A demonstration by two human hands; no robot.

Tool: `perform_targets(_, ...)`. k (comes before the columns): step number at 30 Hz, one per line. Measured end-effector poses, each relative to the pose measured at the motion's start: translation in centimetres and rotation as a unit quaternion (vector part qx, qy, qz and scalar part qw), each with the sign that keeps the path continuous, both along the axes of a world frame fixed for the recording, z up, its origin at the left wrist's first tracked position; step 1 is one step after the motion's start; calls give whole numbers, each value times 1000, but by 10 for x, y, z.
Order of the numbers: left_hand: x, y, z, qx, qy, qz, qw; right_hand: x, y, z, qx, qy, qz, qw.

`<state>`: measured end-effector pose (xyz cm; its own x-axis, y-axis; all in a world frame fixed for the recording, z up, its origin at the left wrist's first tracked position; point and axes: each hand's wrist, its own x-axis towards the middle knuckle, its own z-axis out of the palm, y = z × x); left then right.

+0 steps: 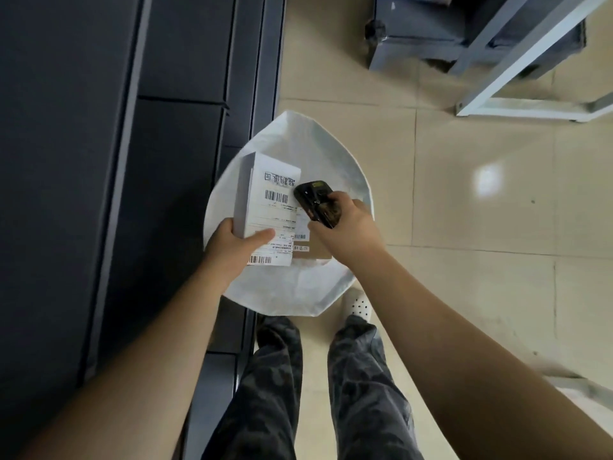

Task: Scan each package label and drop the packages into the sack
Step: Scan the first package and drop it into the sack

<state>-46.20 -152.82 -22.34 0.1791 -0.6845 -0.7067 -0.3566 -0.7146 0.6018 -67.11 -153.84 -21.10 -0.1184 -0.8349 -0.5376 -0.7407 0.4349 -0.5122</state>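
Observation:
My left hand (237, 245) grips a white box package (262, 197) by its near end, with the thumb lying across its shipping label and the barcodes facing up. It hovers over the open mouth of a white sack (298, 290) standing on the floor. My right hand (348, 227) holds a black handheld scanner (316, 202), whose head sits just right of the label's upper barcode. Inside the sack lies a brown cardboard package (315, 252) with its own label, partly hidden by the box and my right hand.
A dark grey conveyor or counter (99, 161) runs along the left, right beside the sack. Beige tiled floor (481, 227) lies to the right. A white metal frame (530, 104) and a grey cabinet (431, 34) stand at the far right. My legs and a white shoe (358, 305) are below the sack.

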Motion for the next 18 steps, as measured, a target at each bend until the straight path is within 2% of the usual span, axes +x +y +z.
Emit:
perform_targets(6,-13,-8,-29,15,-10,-11,1000,-34,-3,-15,5,64,-10,998)
perform_targets(10,-29,-17,-42,24,-35,-16,999,-65,-7,-20,10,109,23,994)
perform_targets(18,-70,-40,-83,69,-140,-53,986,-93,-13,-30,8,149,65,987)
